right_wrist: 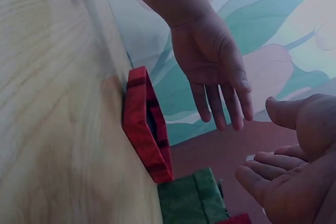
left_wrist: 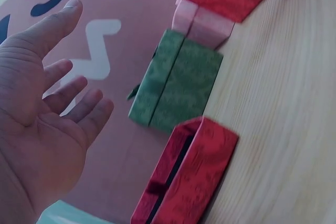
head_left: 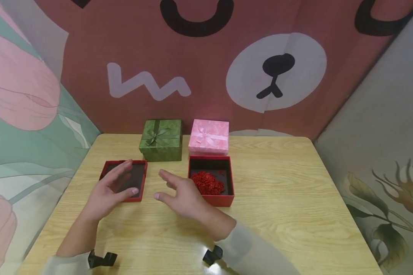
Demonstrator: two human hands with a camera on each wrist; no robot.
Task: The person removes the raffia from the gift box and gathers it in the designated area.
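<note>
Both hands hang in the air over the table, palms facing each other and fingers loosely extended. The left hand overlaps an upturned red box lid with a dark inside in the head view and holds nothing. Beside the open red box, the right hand is likewise without anything in its fingers. Crinkled red shredded paper lies in the box's black interior, mostly on its left side. In the left wrist view the left hand shows spread, bare fingers.
Behind the lid stands a closed green gift box with a ribbon bow. A closed pink gift box stands right behind the red box. The wooden table meets a printed cloth at the back, with printed cloths on both sides.
</note>
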